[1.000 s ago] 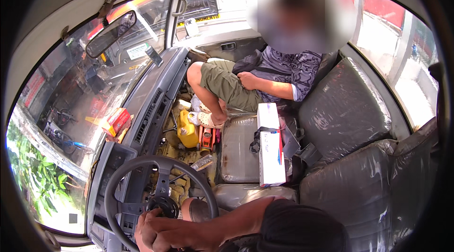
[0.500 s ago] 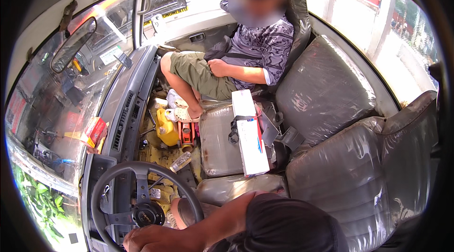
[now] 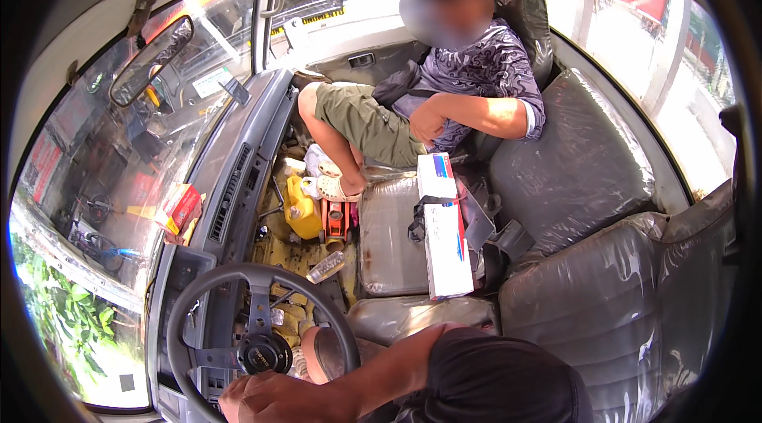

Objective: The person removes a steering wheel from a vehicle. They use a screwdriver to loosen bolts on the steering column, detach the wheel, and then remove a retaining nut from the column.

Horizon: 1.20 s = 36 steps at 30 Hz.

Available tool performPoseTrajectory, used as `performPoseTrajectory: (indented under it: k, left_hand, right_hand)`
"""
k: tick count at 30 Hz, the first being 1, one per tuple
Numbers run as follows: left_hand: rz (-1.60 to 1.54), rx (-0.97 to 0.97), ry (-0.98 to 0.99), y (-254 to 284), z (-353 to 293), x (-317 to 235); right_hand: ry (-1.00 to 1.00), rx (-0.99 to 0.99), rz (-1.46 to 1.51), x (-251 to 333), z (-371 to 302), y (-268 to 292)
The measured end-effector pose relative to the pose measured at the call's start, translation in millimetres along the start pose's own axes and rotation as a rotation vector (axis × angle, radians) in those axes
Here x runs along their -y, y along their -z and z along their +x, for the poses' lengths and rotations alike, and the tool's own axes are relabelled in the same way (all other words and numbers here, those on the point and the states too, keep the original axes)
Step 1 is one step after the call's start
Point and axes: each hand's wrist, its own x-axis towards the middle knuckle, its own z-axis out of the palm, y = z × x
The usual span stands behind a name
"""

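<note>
A black steering wheel [image 3: 184,304] stands at the lower left. My right hand [image 3: 274,398] is closed over its near rim, knuckles up, with the fingertips hidden. My right forearm comes in from a dark short sleeve at the bottom edge and crosses in front of the wheel. Out of sight is my left hand. Beyond the wheel, a long white box [image 3: 444,244] with red and blue marks lies on the middle seat [image 3: 393,236]. A black strap [image 3: 418,223] crosses the box and hangs over its side.
A person [image 3: 468,66] in a patterned shirt and green shorts sits on the far seat. On the floor are a yellow jug [image 3: 303,209], a red-orange jack [image 3: 336,221] and a clear bottle [image 3: 326,267]. A red box [image 3: 179,207] rests on the dashboard [image 3: 226,177]. Plastic-covered backrests [image 3: 583,304] line the right.
The whole view has shifted, so the cab appears farther right. The passenger's lap hand has drawn closer to the body; the hand once raised by the head no longer shows. My right hand stays at the wheel.
</note>
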Motion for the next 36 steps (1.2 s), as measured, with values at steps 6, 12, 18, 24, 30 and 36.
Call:
performPoseTrajectory:
  k: [6, 12, 18, 24, 30, 36]
  left_hand:
    - [-0.113, -0.261, -0.471, -9, 10, 12]
    - [0.007, -0.007, 0.072, -11, 0, 8]
    - [-0.024, 0.117, 0.072, 6, 16, -3]
    - [0.211, -0.222, -0.051, -13, 31, -6]
    - [0.136, -0.197, -0.003, -4, 19, -14]
    - [-0.122, -0.422, 0.137, 17, -6, -20]
  right_hand:
    - [0.126, -0.065, -0.131, 13, 14, 4]
    - [0.050, 0.021, -0.101, 18, 14, 3]
    - [0.122, -0.097, -0.025, 9, 24, -6]
    - [-0.068, 0.293, 0.057, 42, 33, 30]
    - [-0.273, -0.121, -0.099, 63, 27, 62]
    - [-0.401, -0.257, -0.189, 54, 29, 55]
